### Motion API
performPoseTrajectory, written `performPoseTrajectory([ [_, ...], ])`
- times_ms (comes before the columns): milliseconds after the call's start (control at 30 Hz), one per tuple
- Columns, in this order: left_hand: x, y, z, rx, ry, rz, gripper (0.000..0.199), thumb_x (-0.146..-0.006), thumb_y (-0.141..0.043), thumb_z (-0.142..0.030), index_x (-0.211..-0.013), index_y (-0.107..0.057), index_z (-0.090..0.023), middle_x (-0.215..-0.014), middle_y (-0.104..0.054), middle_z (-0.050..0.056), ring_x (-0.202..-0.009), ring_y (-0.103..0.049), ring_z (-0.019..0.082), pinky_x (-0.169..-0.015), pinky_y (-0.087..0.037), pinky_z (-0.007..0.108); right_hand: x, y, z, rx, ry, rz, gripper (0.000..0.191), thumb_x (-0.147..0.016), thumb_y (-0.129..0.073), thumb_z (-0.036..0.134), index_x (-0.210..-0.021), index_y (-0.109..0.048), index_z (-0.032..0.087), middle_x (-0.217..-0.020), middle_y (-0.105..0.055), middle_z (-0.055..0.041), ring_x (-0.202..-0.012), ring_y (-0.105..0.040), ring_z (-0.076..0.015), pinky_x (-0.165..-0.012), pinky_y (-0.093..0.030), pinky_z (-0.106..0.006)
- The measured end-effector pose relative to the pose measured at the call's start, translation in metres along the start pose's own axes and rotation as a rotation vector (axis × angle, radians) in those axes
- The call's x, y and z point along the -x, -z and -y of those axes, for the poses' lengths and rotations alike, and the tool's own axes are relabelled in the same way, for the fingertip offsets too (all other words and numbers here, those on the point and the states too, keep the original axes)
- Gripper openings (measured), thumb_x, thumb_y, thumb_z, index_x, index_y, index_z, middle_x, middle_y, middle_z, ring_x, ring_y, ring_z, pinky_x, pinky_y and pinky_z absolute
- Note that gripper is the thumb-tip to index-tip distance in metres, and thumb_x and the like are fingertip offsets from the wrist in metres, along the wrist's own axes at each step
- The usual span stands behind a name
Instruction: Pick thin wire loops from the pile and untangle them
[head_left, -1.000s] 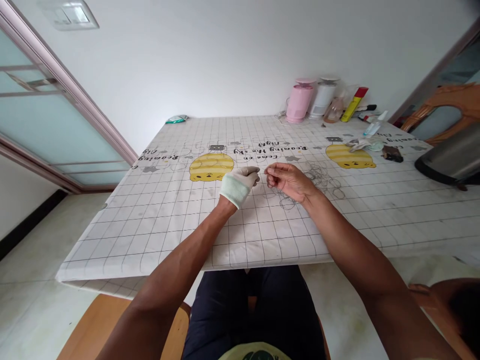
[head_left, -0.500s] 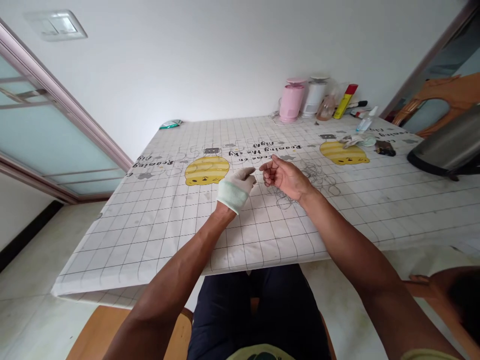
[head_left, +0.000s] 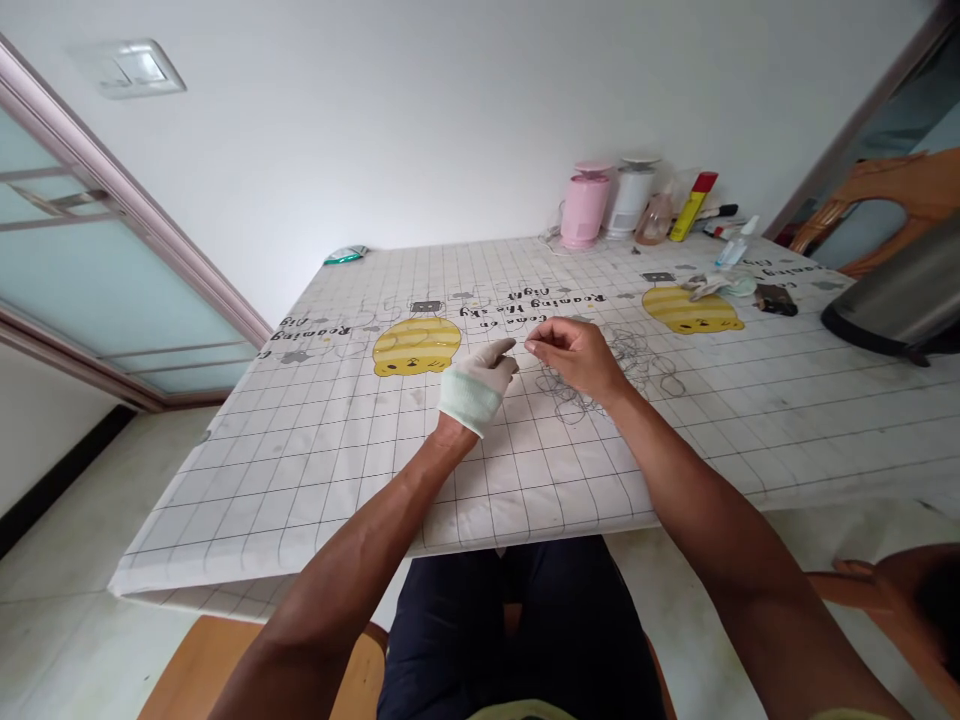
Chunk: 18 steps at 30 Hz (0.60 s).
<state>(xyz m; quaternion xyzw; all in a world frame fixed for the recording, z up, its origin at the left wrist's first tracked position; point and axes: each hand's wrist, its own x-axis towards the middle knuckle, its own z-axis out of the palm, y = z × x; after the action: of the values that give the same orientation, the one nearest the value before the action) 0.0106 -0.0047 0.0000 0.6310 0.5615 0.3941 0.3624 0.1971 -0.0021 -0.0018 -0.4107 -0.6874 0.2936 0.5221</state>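
Observation:
My left hand (head_left: 480,382), in a white glove with a pale green cuff, is closed above the tablecloth, thumb and fingers close together. Facing it a short gap away, my bare right hand (head_left: 574,355) pinches thumb against forefinger. Anything between the fingertips of either hand is too fine to make out. A loose tangle of thin grey wire loops (head_left: 637,365) lies beneath and beside my right hand. Fainter thin loops lie on the cloth beyond my left hand, around a printed yellow bee (head_left: 417,346).
At the back stand a pink device (head_left: 585,208), a white one (head_left: 628,200), a yellow spray can (head_left: 693,208) and small bottles. A crumpled glove (head_left: 724,287), a black item (head_left: 775,300) and a metal kettle (head_left: 896,290) are on the right. A green packet (head_left: 346,255) lies at the far left.
My right hand has turned over and its fingers have closed from a loosely spread pose into a pinch. My left hand stays nearly in place. The view has shifted slightly.

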Motion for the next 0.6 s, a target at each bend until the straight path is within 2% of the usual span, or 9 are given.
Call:
performPoseTrajectory([
  [100,0.001,0.001,-0.001,-0.075,-0.018,0.001,0.037,-0.091,-0.064,-0.028,-0.125,-0.080,-0.030,-0.086,-0.080,-0.002,-0.093,-0.073,0.019,-0.093,-0.053,0.028,0.003,-0.005,-0.002,0.309,0.239,-0.057,0.013,-0.099,-0.067,0.030,-0.088,-0.069,0.023,-0.083,-0.067,-0.0015,-0.076,-0.058,-0.0176,-0.070,-0.047,-0.034],
  [200,0.002,0.002,-0.001,-0.123,-0.041,0.020,0.038,-0.092,-0.062,-0.028,-0.125,-0.080,-0.030,-0.088,-0.081,-0.001,-0.095,-0.073,0.020,-0.094,-0.053,0.029,0.005,-0.008,-0.004,0.504,0.404,-0.025,0.015,-0.104,-0.058,0.022,-0.092,-0.066,0.023,-0.087,-0.065,-0.0035,-0.081,-0.060,-0.0193,-0.074,-0.048,-0.035],
  [367,0.003,0.000,0.003,-0.104,-0.059,0.044,0.041,-0.091,-0.060,-0.025,-0.127,-0.080,-0.027,-0.089,-0.081,0.000,-0.090,-0.072,0.019,-0.088,-0.053,0.029,0.007,-0.011,-0.005,0.736,0.482,-0.047,0.023,-0.107,-0.050,0.019,-0.086,-0.060,0.021,-0.082,-0.059,-0.0055,-0.077,-0.055,-0.0208,-0.068,-0.044,-0.035],
  [600,0.003,-0.007,0.010,-0.054,-0.059,0.071,0.039,-0.089,-0.060,-0.023,-0.121,-0.081,-0.025,-0.082,-0.076,-0.001,-0.083,-0.067,0.018,-0.076,-0.051,0.027,0.008,-0.015,-0.007,0.789,0.524,-0.052,0.028,-0.108,-0.047,0.016,-0.082,-0.056,0.021,-0.079,-0.055,-0.0047,-0.075,-0.051,-0.0200,-0.065,-0.041,-0.034],
])
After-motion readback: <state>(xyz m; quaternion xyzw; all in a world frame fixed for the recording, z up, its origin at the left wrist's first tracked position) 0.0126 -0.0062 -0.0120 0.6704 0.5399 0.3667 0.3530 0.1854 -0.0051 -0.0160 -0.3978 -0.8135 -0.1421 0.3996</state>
